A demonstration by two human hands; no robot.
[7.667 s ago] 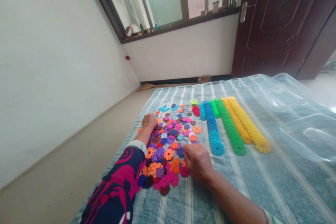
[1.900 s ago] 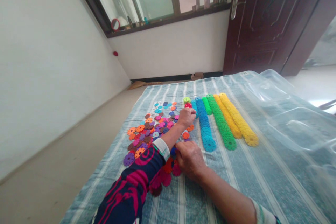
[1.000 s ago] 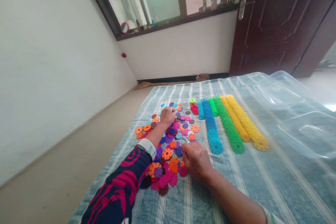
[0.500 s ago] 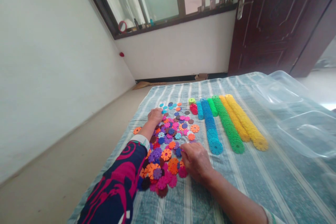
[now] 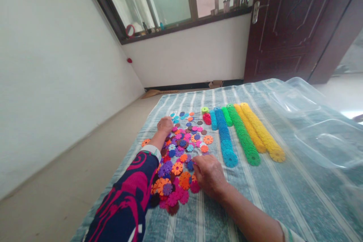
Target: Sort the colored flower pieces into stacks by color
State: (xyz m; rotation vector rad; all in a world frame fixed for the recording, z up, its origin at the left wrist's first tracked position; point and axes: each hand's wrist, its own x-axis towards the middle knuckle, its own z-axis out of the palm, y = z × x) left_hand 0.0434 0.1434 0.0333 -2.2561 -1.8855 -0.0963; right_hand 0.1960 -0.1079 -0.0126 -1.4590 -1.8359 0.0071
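Loose flower-shaped plastic discs (image 5: 177, 168) in orange, pink, purple, blue and brown lie in a mixed heap on the striped cloth. My left hand (image 5: 165, 124) is at the heap's far left side, close to a few light blue discs (image 5: 175, 118). Its fingers look closed, and what they hold, if anything, is hidden. At the heap's right edge, my right hand (image 5: 210, 174) is closed with thumb and fingertips together beside a dark blue disc (image 5: 190, 165). Whatever is pinched there is too small to make out.
Right of the heap, overlapping rows of discs lie sorted: a blue row (image 5: 224, 136), a green row (image 5: 244, 136) and yellow rows (image 5: 262, 130). Short red (image 5: 207, 118) and lime (image 5: 205, 110) stacks lie beyond. Clear plastic boxes (image 5: 329, 141) stand at the right on the cloth (image 5: 283, 196).
The whole view has shifted slightly, so everything sits a little further left. Both hands stay almost where they were over the discs.
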